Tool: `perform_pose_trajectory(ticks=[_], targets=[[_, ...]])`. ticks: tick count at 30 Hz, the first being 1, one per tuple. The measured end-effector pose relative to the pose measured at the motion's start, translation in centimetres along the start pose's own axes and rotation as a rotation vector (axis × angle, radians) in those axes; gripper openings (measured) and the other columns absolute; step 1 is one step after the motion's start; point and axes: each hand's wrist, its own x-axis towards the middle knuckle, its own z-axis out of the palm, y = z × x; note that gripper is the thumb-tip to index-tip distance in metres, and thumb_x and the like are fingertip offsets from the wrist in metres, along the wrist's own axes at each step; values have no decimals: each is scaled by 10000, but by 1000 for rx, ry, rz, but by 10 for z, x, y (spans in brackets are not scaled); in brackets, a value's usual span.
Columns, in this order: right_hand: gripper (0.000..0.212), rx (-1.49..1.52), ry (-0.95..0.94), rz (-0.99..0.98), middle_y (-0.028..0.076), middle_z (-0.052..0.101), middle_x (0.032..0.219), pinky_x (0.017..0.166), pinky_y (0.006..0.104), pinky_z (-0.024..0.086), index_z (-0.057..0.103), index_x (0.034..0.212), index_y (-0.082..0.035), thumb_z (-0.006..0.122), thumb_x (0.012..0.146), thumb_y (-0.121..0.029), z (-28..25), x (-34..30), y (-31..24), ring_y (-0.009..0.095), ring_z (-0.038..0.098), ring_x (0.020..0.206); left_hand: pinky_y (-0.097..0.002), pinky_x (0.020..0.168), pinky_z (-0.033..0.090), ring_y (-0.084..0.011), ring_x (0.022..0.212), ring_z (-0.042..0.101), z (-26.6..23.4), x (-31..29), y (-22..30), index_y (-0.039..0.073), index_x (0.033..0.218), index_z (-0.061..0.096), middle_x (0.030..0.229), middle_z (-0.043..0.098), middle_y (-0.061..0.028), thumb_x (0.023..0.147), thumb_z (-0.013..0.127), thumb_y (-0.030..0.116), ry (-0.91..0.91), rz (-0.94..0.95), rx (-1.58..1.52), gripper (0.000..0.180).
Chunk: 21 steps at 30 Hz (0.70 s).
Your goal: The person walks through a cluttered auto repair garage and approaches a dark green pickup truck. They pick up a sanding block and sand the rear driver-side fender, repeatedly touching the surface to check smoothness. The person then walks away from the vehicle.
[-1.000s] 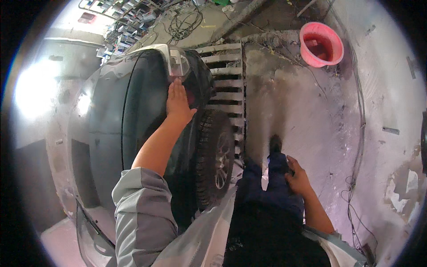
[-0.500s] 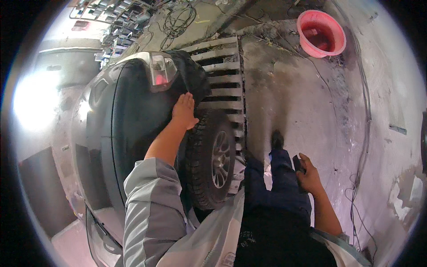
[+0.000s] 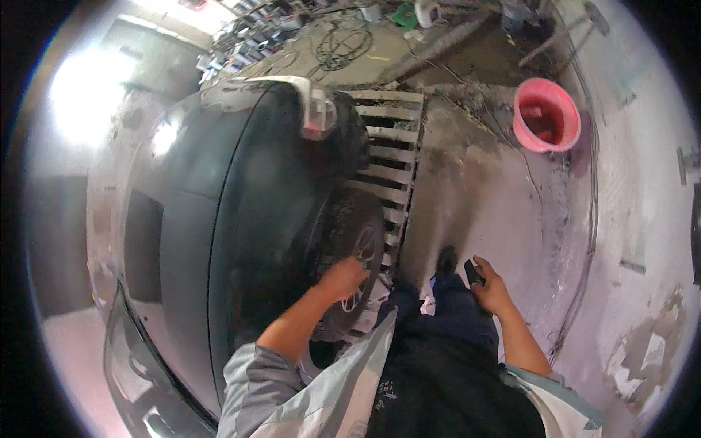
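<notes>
My left hand (image 3: 343,279) is over the wheel (image 3: 365,244) of a dark car (image 3: 277,168) on my left. The hand looks blurred and its fingers cannot be made out clearly; whether it touches the tyre I cannot tell. Farther along the same side, the car's corner light (image 3: 318,120) shows clear and red parts. By my right thigh, my right hand (image 3: 493,292) is closed round a small dark block (image 3: 473,272), held between thumb and fingers. Its far side is hidden by the hand.
A slatted floor grate (image 3: 391,155) runs beside the wheel. A pink tub (image 3: 518,120) with reddish contents stands at the far right, near cables along the wall (image 3: 642,212). Coiled cable (image 3: 342,47) lies at the back, beside many small containers (image 3: 252,44).
My left hand has left the car's panel near the light and come back toward me, over the wheel. My right hand still holds the dark block. The view has shifted.
</notes>
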Motion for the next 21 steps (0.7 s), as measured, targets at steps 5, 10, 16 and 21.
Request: perform_pose_trajectory(ticks=[5,10,16,21], targets=[[694,-180,-86,-142,273,572,1272,1005,378,437,388,1421,-119,620,777,-6,12,5,-55,391,548,1213,-538,747,459,-459,883,595,48,-65,39,15,1000,560,942,624,-258,979,495,264,251,-483,-384,259],[688,-322,-129,-163,275,579,1256,978,387,454,388,1418,-120,619,778,-13,46,5,-87,389,569,1183,-509,774,493,-434,917,622,89,-106,45,30,1040,568,1051,639,-238,970,471,215,495,-544,-620,221],[647,-471,-196,-260,247,622,1188,914,385,482,393,1410,-114,596,800,-38,112,-15,-120,366,612,1108,-425,825,501,-374,935,641,90,-153,32,49,1042,617,996,668,-193,936,549,200,706,-315,-664,197],[630,-518,-162,-344,261,594,1188,901,452,486,419,1390,-116,576,787,-21,154,-41,-150,441,577,1097,-410,772,509,-363,870,655,88,-178,18,40,982,630,928,682,-169,917,587,196,797,-260,-887,175]])
